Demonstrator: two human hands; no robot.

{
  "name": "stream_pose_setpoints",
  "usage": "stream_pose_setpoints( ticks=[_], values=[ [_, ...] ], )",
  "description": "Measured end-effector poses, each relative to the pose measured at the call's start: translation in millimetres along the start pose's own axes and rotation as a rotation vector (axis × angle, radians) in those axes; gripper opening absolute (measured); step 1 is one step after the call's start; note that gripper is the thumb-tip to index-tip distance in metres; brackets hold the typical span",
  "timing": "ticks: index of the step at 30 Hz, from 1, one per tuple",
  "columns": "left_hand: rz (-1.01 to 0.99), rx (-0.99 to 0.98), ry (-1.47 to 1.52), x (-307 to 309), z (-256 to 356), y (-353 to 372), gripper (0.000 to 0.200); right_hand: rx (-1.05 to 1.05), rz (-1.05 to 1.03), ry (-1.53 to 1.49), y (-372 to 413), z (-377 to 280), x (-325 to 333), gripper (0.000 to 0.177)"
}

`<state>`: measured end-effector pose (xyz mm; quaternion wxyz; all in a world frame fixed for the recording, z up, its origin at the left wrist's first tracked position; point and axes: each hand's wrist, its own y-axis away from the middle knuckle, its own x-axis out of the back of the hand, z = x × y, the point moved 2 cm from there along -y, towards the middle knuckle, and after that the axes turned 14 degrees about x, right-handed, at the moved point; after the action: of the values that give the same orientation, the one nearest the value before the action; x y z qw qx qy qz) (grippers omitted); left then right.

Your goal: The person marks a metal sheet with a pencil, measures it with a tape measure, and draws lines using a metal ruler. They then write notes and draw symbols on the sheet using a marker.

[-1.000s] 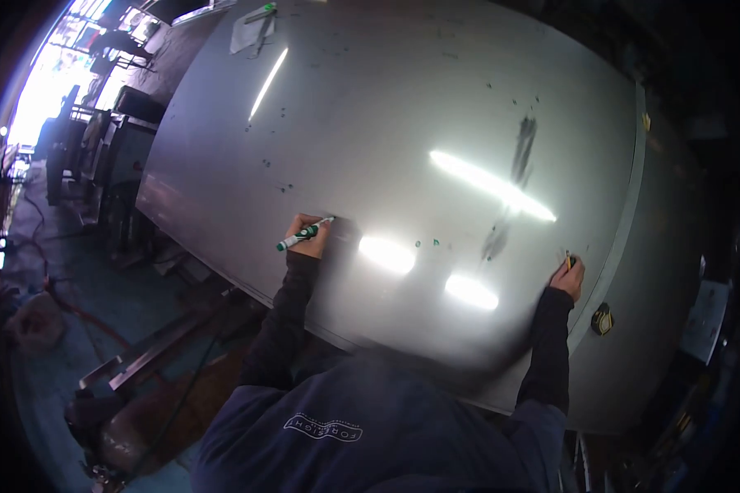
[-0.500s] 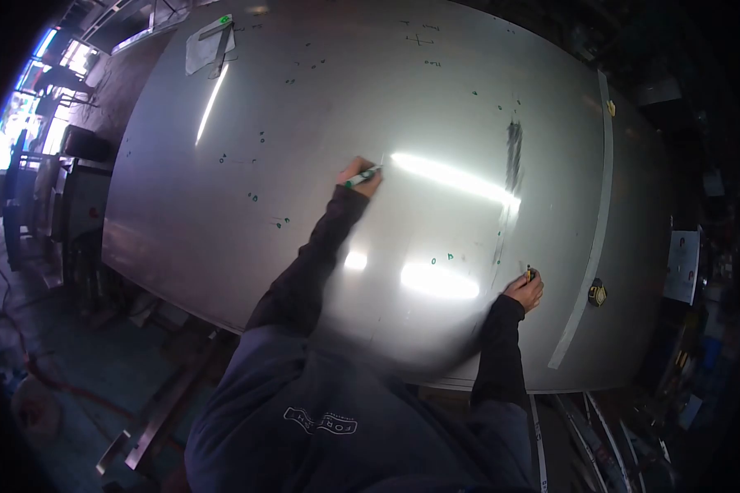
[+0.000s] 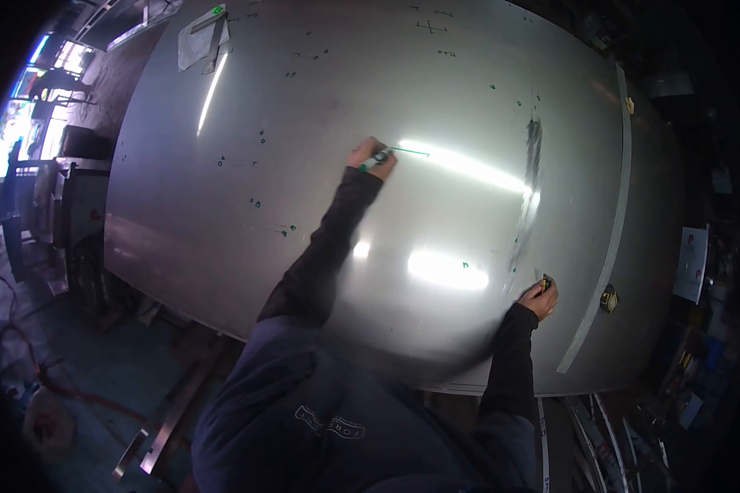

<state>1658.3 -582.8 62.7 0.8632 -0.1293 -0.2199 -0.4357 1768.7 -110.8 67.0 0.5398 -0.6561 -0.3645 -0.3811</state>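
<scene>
My left hand (image 3: 372, 156) is closed round a green-and-white marker (image 3: 375, 159), its tip at the surface of a large grey metal sheet (image 3: 321, 107). A short green line (image 3: 411, 151) runs right from the tip, into a bright reflection. My right hand (image 3: 540, 301) rests low on the right side of the sheet, pinching a small black-and-yellow object (image 3: 546, 283); its kind is too small to make out. Above that hand is a dark smudged streak (image 3: 533, 152). Small green marks are scattered over the sheet.
Right of my right hand lies a yellow-and-black tape measure (image 3: 608, 299), beside a long pale metal strip (image 3: 604, 271). At the far left corner are a white sheet (image 3: 191, 51) and a metal square (image 3: 219, 34). Metal bars (image 3: 173, 419) and a reddish hose (image 3: 82, 396) lie below the left edge.
A green line now shows on the sheet beside the marker tip. My left hand has moved slightly up with the marker. The view has shifted a little; my right hand keeps its grip.
</scene>
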Motion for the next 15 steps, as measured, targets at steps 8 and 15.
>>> stream_pose_setpoints(
  ticks=[8,15],
  values=[
    [0.078,-0.016,0.003,54,-24,-24,0.021,-0.006,0.023,0.004,-1,1,-3,0.025],
    [0.025,0.046,-0.042,58,-24,-23,0.025,0.001,0.015,-0.009,0,1,-2,0.025]
  ],
)
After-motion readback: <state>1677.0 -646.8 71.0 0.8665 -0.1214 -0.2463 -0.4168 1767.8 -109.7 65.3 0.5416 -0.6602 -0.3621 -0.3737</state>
